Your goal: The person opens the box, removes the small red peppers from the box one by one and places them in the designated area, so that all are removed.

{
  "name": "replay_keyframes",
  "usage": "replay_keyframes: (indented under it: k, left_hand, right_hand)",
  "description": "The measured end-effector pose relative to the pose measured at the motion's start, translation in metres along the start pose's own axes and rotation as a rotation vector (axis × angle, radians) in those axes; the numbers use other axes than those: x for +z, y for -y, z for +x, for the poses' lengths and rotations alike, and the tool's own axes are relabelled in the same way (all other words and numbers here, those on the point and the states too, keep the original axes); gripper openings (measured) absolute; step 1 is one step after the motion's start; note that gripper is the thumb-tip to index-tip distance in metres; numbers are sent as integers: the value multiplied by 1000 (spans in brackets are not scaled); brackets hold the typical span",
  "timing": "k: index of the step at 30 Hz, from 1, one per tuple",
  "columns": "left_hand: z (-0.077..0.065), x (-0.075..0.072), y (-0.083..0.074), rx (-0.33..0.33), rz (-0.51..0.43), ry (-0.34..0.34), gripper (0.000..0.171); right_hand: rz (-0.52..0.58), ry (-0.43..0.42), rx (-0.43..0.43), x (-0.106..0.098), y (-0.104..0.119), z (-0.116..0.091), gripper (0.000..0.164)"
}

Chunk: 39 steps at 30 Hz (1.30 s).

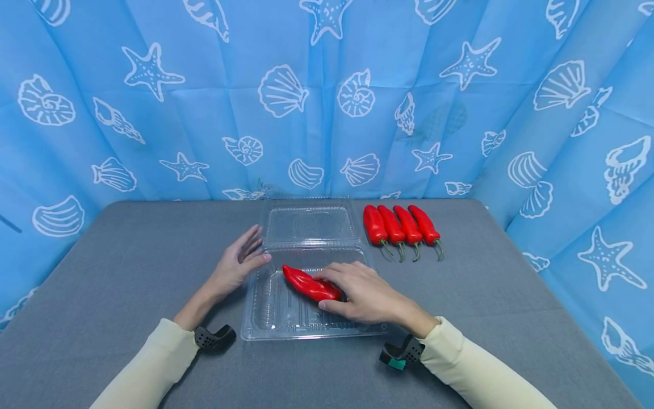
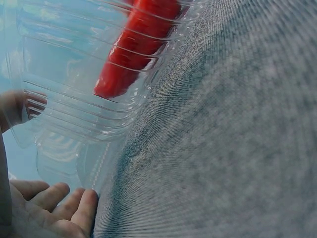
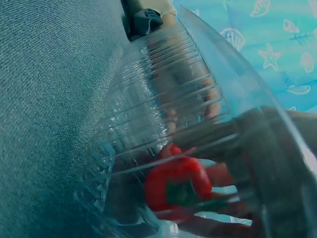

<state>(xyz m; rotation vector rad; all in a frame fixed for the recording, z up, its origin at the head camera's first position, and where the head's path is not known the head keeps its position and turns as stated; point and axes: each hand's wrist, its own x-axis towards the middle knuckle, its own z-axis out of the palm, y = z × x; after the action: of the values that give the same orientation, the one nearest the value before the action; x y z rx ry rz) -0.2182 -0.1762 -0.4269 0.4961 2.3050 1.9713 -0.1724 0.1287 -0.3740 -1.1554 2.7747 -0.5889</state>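
A clear plastic clamshell container [image 1: 263, 318] lies unfolded on the grey table, its lid [image 1: 311, 218] laid back on the far side. Inside the tray, a long red pepper [image 1: 306, 283] lies at a slant, its pointed tip toward the upper left. My right hand [image 1: 364, 292] grips the pepper's stem end between thumb and fingers; the right wrist view shows the green stem [image 3: 181, 192] through the plastic wall. At the tray's left side, my left hand [image 1: 239, 264] is held with fingers extended and holds nothing. Whether it touches the rim I cannot tell.
Several more red peppers [image 1: 401, 224] stand in a row to the right of the lid, stems toward me. A blue curtain [image 1: 214, 113] with white shells and starfish hangs behind the table [image 1: 168, 255]. Black bands [image 1: 214, 339] are worn on both wrists.
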Motion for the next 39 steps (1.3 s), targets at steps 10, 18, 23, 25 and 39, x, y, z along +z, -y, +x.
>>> replay_keyframes:
  k: [10,18,23,25,39]
  left_hand:
    - [0,0,0,3,-11,3,85]
    - [0,1,-1,11,-9,3,85]
    - [0,1,0,13,-10,4,85]
    - [0,0,0,13,-12,5,85]
    - [1,1,0,13,-14,1,84]
  right_hand:
    - [43,74,8,-1,0,-1,51]
    - [17,80,-81,-1,-1,-2,39]
    - [16,94,-86,-2,-2,-2,37]
    - [21,104,-82,-2,-2,-2,37]
    - [86,117,-66,-2,-2,-2,43]
